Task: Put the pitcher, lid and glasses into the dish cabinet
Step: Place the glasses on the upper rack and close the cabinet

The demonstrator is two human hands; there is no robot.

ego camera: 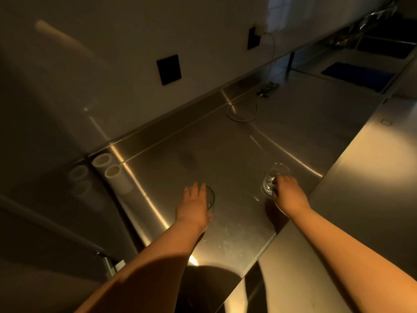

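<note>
Steel counter (pixel 225 159): each hand (pixel 194 205) (pixel 287 193) grips a glass (pixel 210 197) (pixel 274 178) (both clear).

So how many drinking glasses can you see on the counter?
2: one clear drinking glass gripped by the right hand, one dark-looking glass under the left hand. More may be out of view.

Glossy steel counter (pixel 225 154), clear glasses (pixel 274 177)

No legible text, labels, brands or numbers — steel counter (pixel 225 159), wall plates (pixel 168 69) and white rolls (pixel 112 175) all bear nothing readable
</note>
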